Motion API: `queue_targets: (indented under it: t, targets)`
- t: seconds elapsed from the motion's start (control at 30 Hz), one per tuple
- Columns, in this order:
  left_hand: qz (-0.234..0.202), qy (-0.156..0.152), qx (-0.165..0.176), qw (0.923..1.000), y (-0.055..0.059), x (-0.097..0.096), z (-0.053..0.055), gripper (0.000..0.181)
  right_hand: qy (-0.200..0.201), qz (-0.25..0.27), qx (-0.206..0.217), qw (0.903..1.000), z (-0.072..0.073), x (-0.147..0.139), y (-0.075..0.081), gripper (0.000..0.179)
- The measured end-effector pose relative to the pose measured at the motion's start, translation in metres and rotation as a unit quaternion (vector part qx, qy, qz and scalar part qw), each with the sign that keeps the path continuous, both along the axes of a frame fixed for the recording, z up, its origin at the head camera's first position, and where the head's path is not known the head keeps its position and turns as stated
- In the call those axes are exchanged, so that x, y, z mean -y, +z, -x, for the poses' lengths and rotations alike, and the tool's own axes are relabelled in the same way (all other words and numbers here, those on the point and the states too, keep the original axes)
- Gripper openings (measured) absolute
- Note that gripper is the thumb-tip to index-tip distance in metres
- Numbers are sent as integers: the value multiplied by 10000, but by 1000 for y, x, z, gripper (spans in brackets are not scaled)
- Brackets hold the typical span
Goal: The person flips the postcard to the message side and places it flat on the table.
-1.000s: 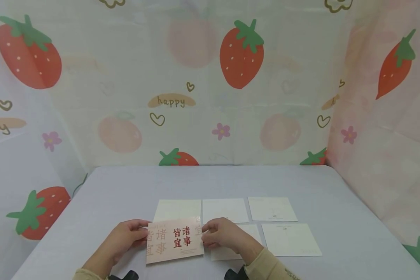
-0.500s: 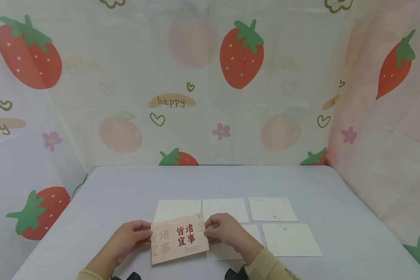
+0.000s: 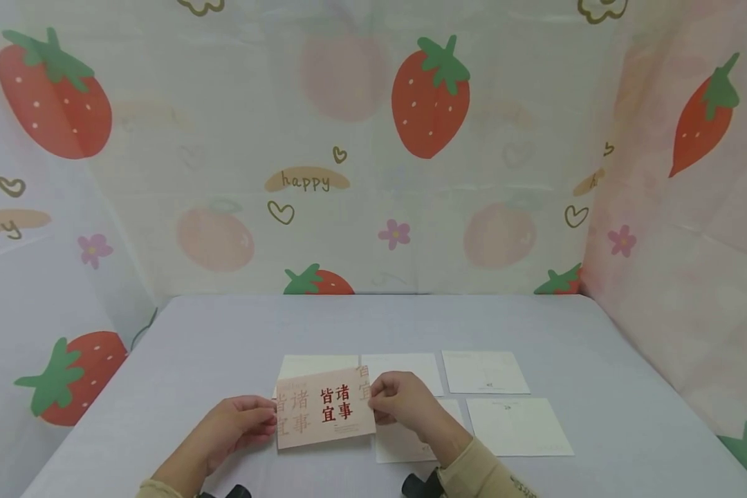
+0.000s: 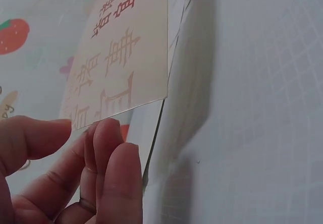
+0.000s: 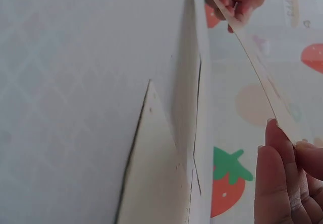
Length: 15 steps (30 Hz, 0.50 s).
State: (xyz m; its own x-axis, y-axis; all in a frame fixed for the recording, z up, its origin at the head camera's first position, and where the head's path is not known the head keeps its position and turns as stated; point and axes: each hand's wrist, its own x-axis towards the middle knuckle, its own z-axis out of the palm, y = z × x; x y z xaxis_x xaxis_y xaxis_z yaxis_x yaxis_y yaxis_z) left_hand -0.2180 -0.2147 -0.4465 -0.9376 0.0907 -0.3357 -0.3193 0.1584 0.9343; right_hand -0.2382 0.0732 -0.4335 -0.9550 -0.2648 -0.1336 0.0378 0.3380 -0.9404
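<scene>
A pale pink card (image 3: 324, 418) with red and faded Chinese characters is held up off the table, its printed side facing the head camera and its right end a little higher. My left hand (image 3: 239, 425) pinches its left edge; in the left wrist view the thumb (image 4: 43, 137) and fingertips meet that edge of the card (image 4: 141, 57). At the opposite edge my right hand (image 3: 407, 408) pinches it between thumb and fingers, as the right wrist view also shows. Behind it, the card partly covers a cream card (image 3: 317, 361) on the table.
More cream cards lie in two rows: a middle one (image 3: 407, 370) and a right one (image 3: 484, 373) at the back, then a front one (image 3: 404, 448) partly under the right hand and another (image 3: 519, 429) at front right. Strawberry-print cloth (image 3: 373, 138) walls the white table.
Both hands have carried the pink card slightly right and upward, away from the table's front edge. Its right end is now tipped higher. The cream cards have not moved.
</scene>
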Motion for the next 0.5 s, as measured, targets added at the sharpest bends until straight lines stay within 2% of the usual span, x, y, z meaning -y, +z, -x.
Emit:
queue_targets:
  t: [0.1,0.3,0.5]
  targets:
    - [111,-115,1,9999,0,-1,0,22,-40,25,-1,10000,0,0,1,4]
    - [482,-43,-6,9988,0,-5,1,19,-78,83,-62,9999,2,-1,1,4]
    - [482,-102,-100,9987,0,-3,1,20,-47,79,-158,9998,0,-1,4,5]
